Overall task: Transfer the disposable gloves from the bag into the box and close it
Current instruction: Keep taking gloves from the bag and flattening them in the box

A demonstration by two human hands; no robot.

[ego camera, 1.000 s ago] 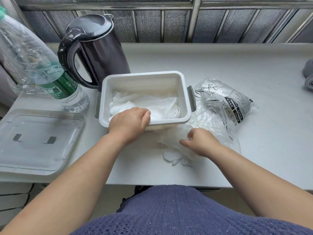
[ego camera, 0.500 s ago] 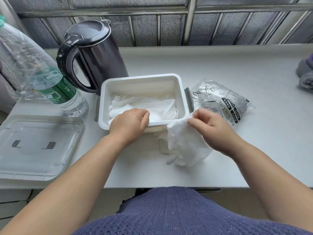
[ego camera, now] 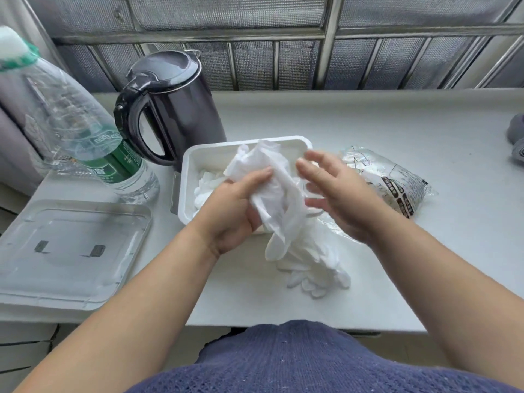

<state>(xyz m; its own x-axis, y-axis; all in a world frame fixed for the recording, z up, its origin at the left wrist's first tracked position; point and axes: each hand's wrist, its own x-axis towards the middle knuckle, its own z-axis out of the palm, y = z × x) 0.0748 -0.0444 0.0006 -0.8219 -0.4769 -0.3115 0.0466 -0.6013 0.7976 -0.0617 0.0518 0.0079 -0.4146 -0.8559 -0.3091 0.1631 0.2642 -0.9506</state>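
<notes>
The gloves (ego camera: 280, 199) have passed from the right hand (ego camera: 337, 194) to the left hand (ego camera: 229, 214), whose fingers (ego camera: 255, 177) curl round the bunch over the box's (ego camera: 192, 165) near rim, ready to drop it in. The right hand's fingers are straight and hold nothing, seemingly poised to tuck in the ends dangling toward the bench (ego camera: 368, 123).

Wears a navy-blue knitted top (ego camera: 297, 361), open-stitch weave with small pale flecks, along the bottom edge. Shows forearms (ego camera: 136, 302) bare up to left hand (ego camera: 226, 214) and right hand (ego camera: 340, 194).

The pale counter (ego camera: 368, 131) bears a kettle (ego camera: 175, 109), bottle (ego camera: 85, 131), clear lid (ego camera: 71, 251), white box (ego camera: 211, 144), bag (ego camera: 397, 182), loose gloves (ego camera: 317, 268) and, perhaps, a shoe (ego camera: 517, 137).
</notes>
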